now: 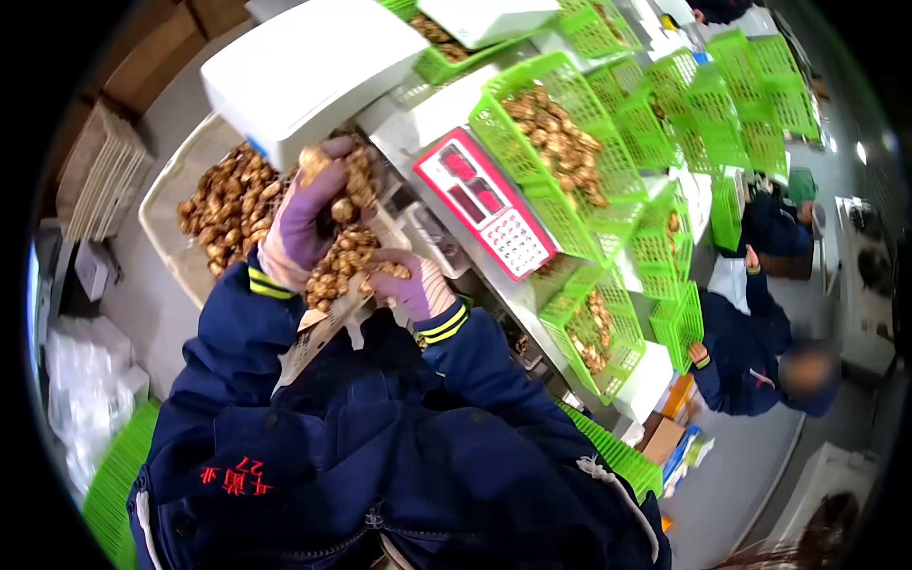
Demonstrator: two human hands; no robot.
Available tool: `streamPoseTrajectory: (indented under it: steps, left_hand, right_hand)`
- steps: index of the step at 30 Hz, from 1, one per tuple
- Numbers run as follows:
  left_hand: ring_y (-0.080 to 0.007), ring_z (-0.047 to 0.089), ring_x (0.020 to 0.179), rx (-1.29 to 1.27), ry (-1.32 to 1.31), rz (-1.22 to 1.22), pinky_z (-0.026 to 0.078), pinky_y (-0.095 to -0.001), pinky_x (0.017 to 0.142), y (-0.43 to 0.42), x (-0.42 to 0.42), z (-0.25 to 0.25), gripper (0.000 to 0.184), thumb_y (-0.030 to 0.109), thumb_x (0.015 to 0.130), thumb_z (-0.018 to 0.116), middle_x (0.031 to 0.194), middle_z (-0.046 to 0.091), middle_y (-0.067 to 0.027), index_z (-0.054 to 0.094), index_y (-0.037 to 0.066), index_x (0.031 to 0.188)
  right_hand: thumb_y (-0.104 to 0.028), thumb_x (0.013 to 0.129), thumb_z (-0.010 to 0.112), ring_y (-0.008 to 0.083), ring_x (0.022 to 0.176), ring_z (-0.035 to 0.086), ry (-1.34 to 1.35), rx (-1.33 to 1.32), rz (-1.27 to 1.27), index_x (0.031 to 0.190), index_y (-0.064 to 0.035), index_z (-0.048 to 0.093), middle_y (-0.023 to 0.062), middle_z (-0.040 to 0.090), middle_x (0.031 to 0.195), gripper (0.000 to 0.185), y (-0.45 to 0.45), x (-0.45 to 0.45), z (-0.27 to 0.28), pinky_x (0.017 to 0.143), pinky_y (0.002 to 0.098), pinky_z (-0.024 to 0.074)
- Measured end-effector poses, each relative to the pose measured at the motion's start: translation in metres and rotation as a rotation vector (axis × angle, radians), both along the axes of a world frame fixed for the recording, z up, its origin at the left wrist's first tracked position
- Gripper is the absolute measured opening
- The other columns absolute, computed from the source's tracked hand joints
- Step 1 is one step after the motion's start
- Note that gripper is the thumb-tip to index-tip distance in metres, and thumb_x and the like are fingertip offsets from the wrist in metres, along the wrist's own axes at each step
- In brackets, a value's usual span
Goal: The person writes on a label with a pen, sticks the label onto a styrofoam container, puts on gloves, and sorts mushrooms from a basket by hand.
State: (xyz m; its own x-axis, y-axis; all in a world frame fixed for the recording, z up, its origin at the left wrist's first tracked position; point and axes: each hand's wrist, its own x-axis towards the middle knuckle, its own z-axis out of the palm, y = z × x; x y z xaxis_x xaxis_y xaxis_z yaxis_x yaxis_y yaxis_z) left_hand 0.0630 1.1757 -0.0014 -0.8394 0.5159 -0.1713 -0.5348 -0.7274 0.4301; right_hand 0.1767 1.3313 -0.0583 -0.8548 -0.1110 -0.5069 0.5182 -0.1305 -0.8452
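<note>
My left hand (313,214), in a purple glove, is closed round some brown, knobbly clustered pieces (356,180) near the corner of a white box. Just below and to the right, my right hand (407,285), also gloved, has its fingers closed on a piece of the same kind. Between the hands lies a heap of these pieces (337,271), above the rim of a pale container (306,347) close to my jacket. A large cream tub (161,223) with many more pieces (228,204) stands behind my left hand.
A white foam box (313,71) juts over the tub. A red-framed scale (484,204) sits on the metal table beside green baskets (560,223) of brown pieces. At the right, a person in dark clothes (750,342) touches a green basket (677,328); another person (774,226) is farther back.
</note>
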Motion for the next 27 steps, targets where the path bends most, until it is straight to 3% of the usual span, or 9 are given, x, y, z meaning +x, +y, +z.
streamPoseTrajectory:
  steps: [3, 7, 10, 16, 18, 20, 22, 24, 27]
  left_hand:
    - [-0.0182, 0.059, 0.089, -0.146, 0.229, -0.088, 0.049, -0.0278, 0.078, 0.095, -0.029, 0.052, 0.051, 0.019, 0.083, 0.063, 0.104, 0.054, -0.0096, 0.041, 0.0, 0.124]
    - [-0.022, 0.047, 0.115, -0.714, 0.69, -0.001, 0.036, -0.0315, 0.097, 0.175, -0.053, 0.079, 0.077, 0.037, 0.077, 0.069, 0.131, 0.042, -0.0193, 0.033, -0.002, 0.133]
    - [-0.0174, 0.053, 0.106, -0.815, 0.719, 0.143, 0.042, -0.0292, 0.09, 0.171, -0.026, 0.077, 0.056, 0.027, 0.082, 0.065, 0.118, 0.055, -0.0126, 0.044, -0.001, 0.126]
    - [-0.0266, 0.055, 0.102, -1.03, 1.251, -0.348, 0.044, -0.0339, 0.087, 0.112, 0.056, 0.026, 0.045, 0.018, 0.08, 0.064, 0.108, 0.056, -0.0159, 0.05, 0.002, 0.12]
    - [-0.0295, 0.053, 0.104, -1.048, 1.143, -0.39, 0.044, -0.0362, 0.089, 0.104, 0.072, 0.009, 0.044, 0.018, 0.08, 0.065, 0.109, 0.054, -0.0158, 0.05, 0.003, 0.119]
    - [-0.0221, 0.057, 0.097, -0.942, 1.025, -0.301, 0.046, -0.0305, 0.083, 0.097, 0.072, -0.011, 0.029, 0.002, 0.085, 0.057, 0.102, 0.059, -0.0106, 0.054, 0.002, 0.114]
    - [-0.0145, 0.057, 0.089, -0.796, 0.477, -0.284, 0.045, -0.0257, 0.079, 0.094, 0.069, -0.003, 0.025, -0.003, 0.087, 0.052, 0.096, 0.06, -0.0056, 0.056, 0.0, 0.111]
    - [-0.0066, 0.052, 0.08, -0.846, 0.563, -0.165, 0.044, -0.0213, 0.073, 0.103, 0.054, 0.006, 0.023, 0.002, 0.089, 0.053, 0.091, 0.059, -0.002, 0.057, 0.0, 0.111]
    - [-0.0084, 0.054, 0.088, -0.75, 0.697, -0.157, 0.044, -0.0224, 0.078, 0.153, 0.02, 0.068, 0.027, 0.011, 0.088, 0.058, 0.096, 0.059, -0.0021, 0.055, -0.002, 0.113]
  right_hand:
    - [-0.011, 0.079, 0.065, 0.0124, 0.073, 0.06, -0.065, -0.075, -0.046, 0.114, 0.0059, 0.052, 0.0088, 0.063, 0.087, 0.041, 0.016, 0.02, 0.001, 0.066, 0.0237, 0.0486]
    - [-0.014, 0.078, 0.066, 0.011, 0.064, 0.06, -0.026, -0.155, -0.124, 0.106, 0.0072, 0.055, 0.0078, 0.063, 0.075, 0.037, 0.042, 0.024, 0.015, 0.059, 0.0235, 0.0492]
    - [-0.019, 0.086, 0.055, 0.0092, 0.055, 0.055, 0.032, -0.089, -0.223, 0.104, 0.0036, 0.058, 0.0066, 0.062, 0.077, 0.03, 0.068, 0.033, 0.015, 0.051, 0.0195, 0.044]
    - [-0.024, 0.089, 0.055, 0.0071, 0.057, 0.052, 0.048, -0.26, -0.44, 0.099, -0.0008, 0.06, 0.0018, 0.059, 0.075, 0.026, 0.096, 0.037, 0.013, 0.052, 0.0205, 0.0421]
    - [-0.027, 0.091, 0.053, 0.0077, 0.057, 0.052, 0.033, -0.321, -0.427, 0.101, -0.0011, 0.059, 0.0018, 0.058, 0.074, 0.029, 0.09, 0.035, 0.016, 0.051, 0.022, 0.0425]
    - [-0.029, 0.091, 0.053, 0.0082, 0.056, 0.051, 0.011, -0.308, -0.325, 0.101, -0.0018, 0.058, 0.0022, 0.058, 0.074, 0.03, 0.095, 0.035, 0.023, 0.051, 0.0224, 0.0426]
    - [-0.028, 0.091, 0.051, 0.0086, 0.054, 0.051, -0.031, -0.331, -0.346, 0.1, -0.0015, 0.057, 0.0031, 0.056, 0.071, 0.029, 0.096, 0.034, 0.034, 0.049, 0.0228, 0.0405]
    - [-0.027, 0.091, 0.048, 0.009, 0.053, 0.05, -0.07, -0.353, -0.366, 0.098, -0.0012, 0.056, 0.004, 0.055, 0.068, 0.028, 0.098, 0.035, 0.029, 0.047, 0.0231, 0.0385]
    - [-0.031, 0.091, 0.049, 0.0074, 0.045, 0.045, -0.051, -0.252, -0.269, 0.086, -0.0043, 0.056, 0.0021, 0.051, 0.053, 0.028, 0.095, 0.038, 0.009, 0.042, 0.0229, 0.0315]
